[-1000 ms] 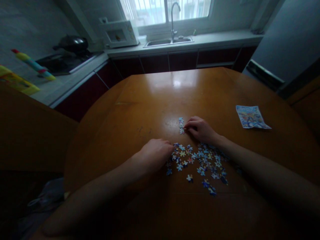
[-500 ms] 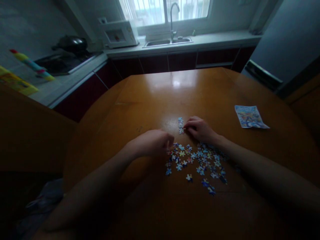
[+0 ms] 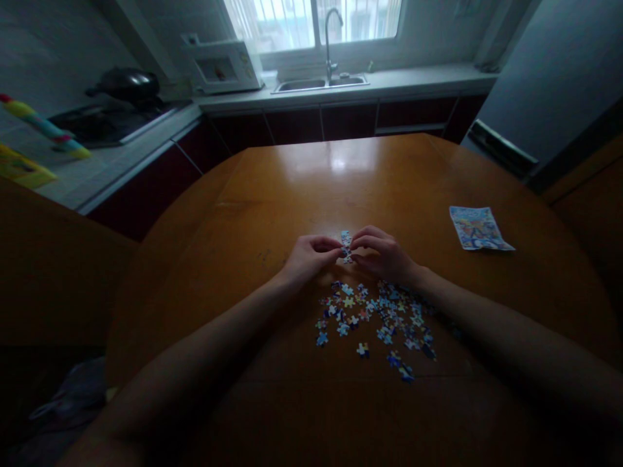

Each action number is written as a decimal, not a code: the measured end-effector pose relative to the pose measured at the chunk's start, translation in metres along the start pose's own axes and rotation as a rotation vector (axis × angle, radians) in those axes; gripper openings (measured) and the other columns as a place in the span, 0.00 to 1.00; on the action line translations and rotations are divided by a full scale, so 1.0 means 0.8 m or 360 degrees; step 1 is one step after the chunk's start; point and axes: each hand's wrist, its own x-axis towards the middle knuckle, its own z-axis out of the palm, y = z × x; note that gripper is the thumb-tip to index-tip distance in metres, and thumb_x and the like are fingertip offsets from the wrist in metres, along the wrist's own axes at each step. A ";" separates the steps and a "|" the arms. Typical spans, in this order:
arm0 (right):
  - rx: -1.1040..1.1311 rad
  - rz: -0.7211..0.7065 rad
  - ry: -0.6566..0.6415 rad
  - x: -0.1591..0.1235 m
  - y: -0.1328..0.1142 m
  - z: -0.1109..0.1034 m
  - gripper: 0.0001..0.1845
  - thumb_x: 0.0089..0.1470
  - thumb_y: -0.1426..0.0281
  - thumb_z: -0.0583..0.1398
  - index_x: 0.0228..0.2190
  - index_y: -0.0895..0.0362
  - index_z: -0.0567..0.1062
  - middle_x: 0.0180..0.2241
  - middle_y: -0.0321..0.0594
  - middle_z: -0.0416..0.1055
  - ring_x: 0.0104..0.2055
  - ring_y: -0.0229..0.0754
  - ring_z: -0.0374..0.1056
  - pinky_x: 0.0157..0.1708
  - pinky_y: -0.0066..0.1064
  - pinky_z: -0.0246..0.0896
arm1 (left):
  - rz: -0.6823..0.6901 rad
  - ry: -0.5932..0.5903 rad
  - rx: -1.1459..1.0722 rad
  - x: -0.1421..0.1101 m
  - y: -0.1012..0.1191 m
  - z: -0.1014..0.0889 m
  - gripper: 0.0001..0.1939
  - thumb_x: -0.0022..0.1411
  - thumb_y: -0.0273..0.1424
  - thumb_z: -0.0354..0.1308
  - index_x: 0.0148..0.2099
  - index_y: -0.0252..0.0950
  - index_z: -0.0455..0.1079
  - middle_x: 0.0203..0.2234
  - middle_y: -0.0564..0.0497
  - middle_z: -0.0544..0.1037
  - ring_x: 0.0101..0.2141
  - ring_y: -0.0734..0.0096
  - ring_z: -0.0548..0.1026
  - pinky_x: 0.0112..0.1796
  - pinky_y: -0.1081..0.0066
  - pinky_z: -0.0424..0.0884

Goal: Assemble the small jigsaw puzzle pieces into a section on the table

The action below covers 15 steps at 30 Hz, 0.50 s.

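We see both hands meeting over a narrow strip of joined jigsaw pieces [image 3: 345,237] near the middle of the wooden bench [image 3: 272,188], its length running from the far edge towards the near one. Our left hand [image 3: 305,259] comes in from the left, thumb and forefinger brought together at the strip's left side. Our right hand [image 3: 389,255] is curled at the opposite side, fingertips bent in at the strip's right edge. The picture is dim and the fingers cover part of the strip, so we cannot tell whether either hand grips a piece or merely presses against one.

As for progress, we judge it to be early: the strip is only a slim column, while far more lies unjoined. The loose jigsaw pieces [image 3: 348,302] spread between the strip and the bench's near edge, thickest towards the right, partly beneath our right forearm. Closer to the near edge sit a small pale-and-dark cluster [image 3: 363,350] and, right of it, a blue cluster [image 3: 393,359]; whether the pieces in these are linked or simply touching is too small to make out. All of that scatter is left to be fitted. A creased printed sheet [image 3: 479,228] lies well apart from the pieces, towards the bench's right edge, with neither hand on it.
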 end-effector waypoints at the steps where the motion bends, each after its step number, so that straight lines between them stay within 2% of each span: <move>1: -0.0003 0.0023 -0.0022 0.000 0.000 0.000 0.02 0.59 0.71 0.62 0.35 0.54 0.76 0.38 0.42 0.74 0.42 0.41 0.71 0.42 0.36 0.69 | 0.0019 -0.0020 0.0047 0.000 0.000 0.000 0.09 0.60 0.31 0.64 0.42 0.32 0.77 0.37 0.42 0.84 0.36 0.66 0.81 0.38 0.66 0.77; 5: -0.0021 0.0054 -0.0062 -0.001 0.000 -0.003 0.02 0.59 0.70 0.62 0.34 0.54 0.76 0.38 0.42 0.74 0.42 0.42 0.71 0.42 0.37 0.69 | 0.0060 -0.0073 -0.0010 -0.001 0.000 0.000 0.08 0.59 0.31 0.65 0.40 0.32 0.78 0.37 0.42 0.84 0.35 0.66 0.81 0.37 0.66 0.77; 15: -0.0096 -0.0103 -0.0097 -0.001 0.000 0.001 0.06 0.62 0.71 0.60 0.32 0.54 0.77 0.36 0.42 0.74 0.40 0.41 0.70 0.40 0.37 0.69 | 0.0016 -0.0094 -0.0098 0.000 0.000 0.001 0.07 0.56 0.30 0.66 0.38 0.32 0.79 0.33 0.44 0.84 0.32 0.69 0.79 0.36 0.68 0.76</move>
